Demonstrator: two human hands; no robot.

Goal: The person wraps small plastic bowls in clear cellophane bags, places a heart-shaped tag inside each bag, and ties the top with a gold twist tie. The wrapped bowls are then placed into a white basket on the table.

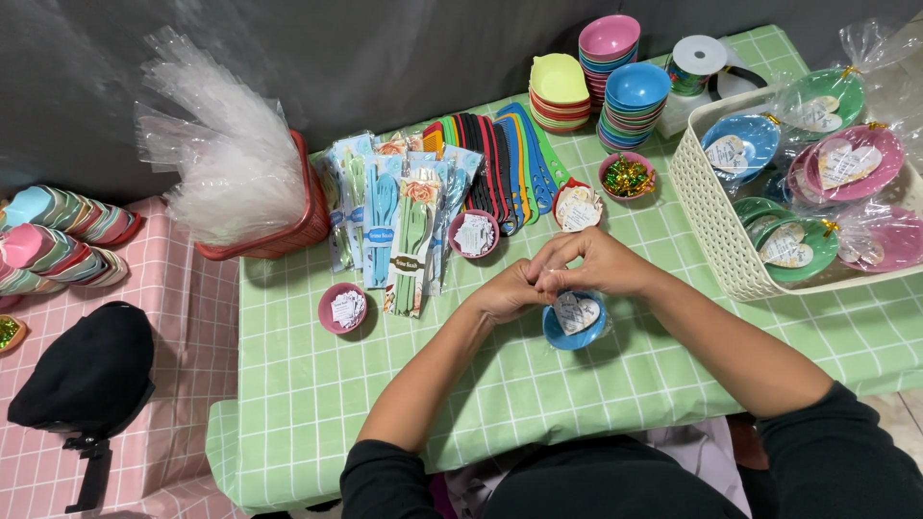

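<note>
My left hand [505,291] and my right hand [596,261] meet over a small blue bowl [575,322] on the green checked tablecloth [317,384]. The bowl sits in clear cellophane and holds a heart-shaped paper tag. Both hands pinch the gathered cellophane at the bowl's top, fingers closed tight on it. What lies between the fingertips is hidden.
White basket [707,216] of wrapped bowls at right. Stacks of coloured bowls [630,101], a ribbon roll [694,60], fanned combs [505,159], packed cutlery sets [404,226], small bowls of tags [343,308] and gold ties [627,176]. Red basket [288,235] of cellophane bags at left. Black bag [91,370] on pink cloth.
</note>
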